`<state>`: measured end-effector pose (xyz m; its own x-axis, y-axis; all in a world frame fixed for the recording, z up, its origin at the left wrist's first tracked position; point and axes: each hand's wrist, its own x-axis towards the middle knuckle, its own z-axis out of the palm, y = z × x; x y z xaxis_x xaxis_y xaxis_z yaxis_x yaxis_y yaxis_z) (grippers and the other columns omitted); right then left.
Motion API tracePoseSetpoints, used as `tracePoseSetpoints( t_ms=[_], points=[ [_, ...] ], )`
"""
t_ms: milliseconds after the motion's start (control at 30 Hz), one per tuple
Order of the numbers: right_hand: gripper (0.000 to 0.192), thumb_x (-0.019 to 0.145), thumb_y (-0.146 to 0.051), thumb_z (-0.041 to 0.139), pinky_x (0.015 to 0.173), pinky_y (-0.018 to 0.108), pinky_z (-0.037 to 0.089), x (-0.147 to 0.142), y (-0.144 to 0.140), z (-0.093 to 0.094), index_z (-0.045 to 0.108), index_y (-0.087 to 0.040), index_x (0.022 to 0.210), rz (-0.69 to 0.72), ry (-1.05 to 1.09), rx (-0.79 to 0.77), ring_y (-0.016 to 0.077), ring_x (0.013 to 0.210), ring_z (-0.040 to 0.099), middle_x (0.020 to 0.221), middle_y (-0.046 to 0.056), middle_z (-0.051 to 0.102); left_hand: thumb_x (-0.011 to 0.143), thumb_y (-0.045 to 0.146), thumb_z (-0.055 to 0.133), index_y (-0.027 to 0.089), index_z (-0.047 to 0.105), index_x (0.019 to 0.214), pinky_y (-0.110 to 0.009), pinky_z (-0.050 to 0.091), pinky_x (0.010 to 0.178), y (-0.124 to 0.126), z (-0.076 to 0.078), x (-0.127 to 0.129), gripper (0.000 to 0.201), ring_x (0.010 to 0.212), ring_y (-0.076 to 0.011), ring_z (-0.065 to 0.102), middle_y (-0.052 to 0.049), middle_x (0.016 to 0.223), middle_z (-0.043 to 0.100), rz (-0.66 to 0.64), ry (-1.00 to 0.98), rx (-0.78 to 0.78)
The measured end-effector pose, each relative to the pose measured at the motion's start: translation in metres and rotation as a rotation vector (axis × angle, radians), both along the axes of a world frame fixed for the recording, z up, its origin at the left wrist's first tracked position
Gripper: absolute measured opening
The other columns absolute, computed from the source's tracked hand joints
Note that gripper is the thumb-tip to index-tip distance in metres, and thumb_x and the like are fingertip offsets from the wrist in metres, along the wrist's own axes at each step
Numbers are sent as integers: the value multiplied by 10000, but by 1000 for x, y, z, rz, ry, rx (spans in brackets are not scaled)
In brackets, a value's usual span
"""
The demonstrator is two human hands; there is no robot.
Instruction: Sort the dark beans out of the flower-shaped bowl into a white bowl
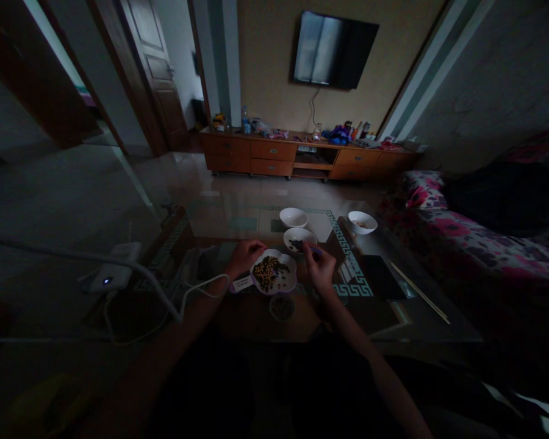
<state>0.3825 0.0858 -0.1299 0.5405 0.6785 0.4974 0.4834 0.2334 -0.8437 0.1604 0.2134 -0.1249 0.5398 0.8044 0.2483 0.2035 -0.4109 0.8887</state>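
A white, scallop-edged dish with a handle (287, 283) sits on the glass table before me, holding yellowish beans (266, 268) mixed with dark bits. My left hand (246, 257) is at the dish's upper left rim, fingers curled together; whatever they may pinch is too small to see. My right hand (321, 266) is closed in a pinch by the near edge of a white bowl (297, 233), which has dark pieces inside. Something small and bluish shows at its fingers, its kind unclear. Behind that bowl stands another white bowl (293, 217).
A third white bowl (362, 223) stands right, near chopsticks (419, 292) and a dark flat object (384, 277). Close to me is a small round container (282, 308). On the left, a white device (114, 268) trails a cable (165, 292). A floral sofa (480, 231) borders the right.
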Motion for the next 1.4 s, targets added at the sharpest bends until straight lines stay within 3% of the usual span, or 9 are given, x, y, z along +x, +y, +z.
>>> tracePoseSetpoints(
  t_ms=[100,200,400,533,667,833,1100,1400],
  points=[
    [489,926,-624,677,822,398,635,11,5,0,827,-168,1020,-113,108,6,293,914,787,994,115,829,866,354,620,181,763,917,-391,529,846,4,-5,-2,230,893,-264,706,-80,957,765,-24,-8,26],
    [491,915,-619,689,834,397,640,14,7,0,821,-163,1041,-119,123,-19,289,925,788,999,116,829,870,418,596,186,767,927,-411,522,860,7,-7,-3,294,902,-276,708,-84,968,765,-32,4,74],
    [434,941,-582,675,812,372,638,0,1,1,827,-179,994,37,25,13,274,901,790,999,111,829,854,442,608,179,767,934,-403,541,844,7,-7,-2,318,894,-283,712,-90,962,766,-34,-21,60],
    [402,927,-578,692,714,355,620,-4,-2,-2,835,-203,928,242,-85,-68,262,788,780,916,97,827,866,382,605,175,768,918,-399,540,861,6,-8,-1,269,879,-270,710,-87,935,763,-29,-36,78],
    [393,939,-572,674,620,314,573,-5,-5,-2,834,-214,908,360,-215,-145,227,687,744,862,80,818,879,344,616,183,761,919,-382,533,839,6,-8,-1,221,883,-263,707,-79,939,762,-32,-33,53],
    [409,959,-560,645,549,278,509,-7,-8,4,819,-201,870,415,-271,-162,181,582,672,793,66,794,899,265,622,185,764,916,-371,526,851,5,-6,-1,164,878,-247,704,-68,943,763,-14,-14,58],
    [329,974,-465,677,568,264,494,-5,-7,0,792,-189,837,502,-299,-75,181,624,690,790,75,791,911,234,625,164,770,915,-351,496,815,8,-10,0,161,868,-234,696,-63,926,760,-17,-8,83],
    [281,989,-402,662,574,268,478,-2,-8,-3,808,-187,880,510,-348,-114,170,608,674,832,76,802,902,227,639,162,776,901,-331,504,805,4,-4,0,152,852,-226,693,-54,902,759,2,-9,46]
  ],
)
